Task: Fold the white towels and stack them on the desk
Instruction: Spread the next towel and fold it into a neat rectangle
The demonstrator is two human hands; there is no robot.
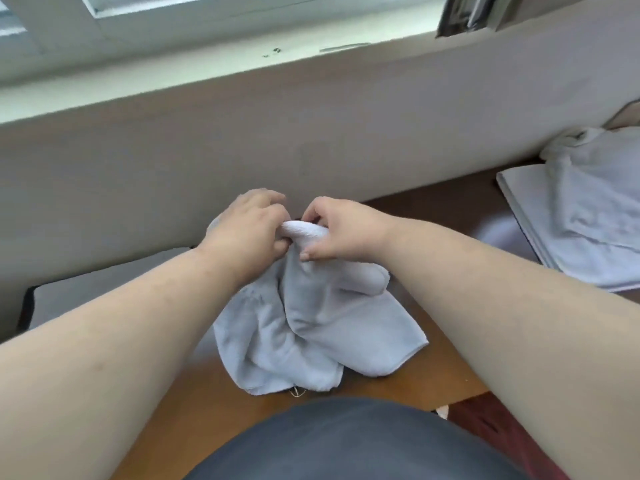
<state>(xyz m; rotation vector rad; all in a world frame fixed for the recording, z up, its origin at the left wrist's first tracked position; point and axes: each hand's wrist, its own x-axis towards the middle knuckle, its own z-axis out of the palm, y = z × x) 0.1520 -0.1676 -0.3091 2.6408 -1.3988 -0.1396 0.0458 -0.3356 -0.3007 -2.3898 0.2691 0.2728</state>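
Both hands — left hand [247,230], right hand [341,230] — pinch the crumpled white towel [311,327] above the table [194,403]; each grip closed on cloth. Folding not begun — next, find corners and spread.

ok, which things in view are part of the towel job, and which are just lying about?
Job:
- crumpled white towel, gripped at its top by left hand and right hand
- folded towel stack, loose towel on top
- desk

Lying about:
- grey pad at left
- window sill
- wall
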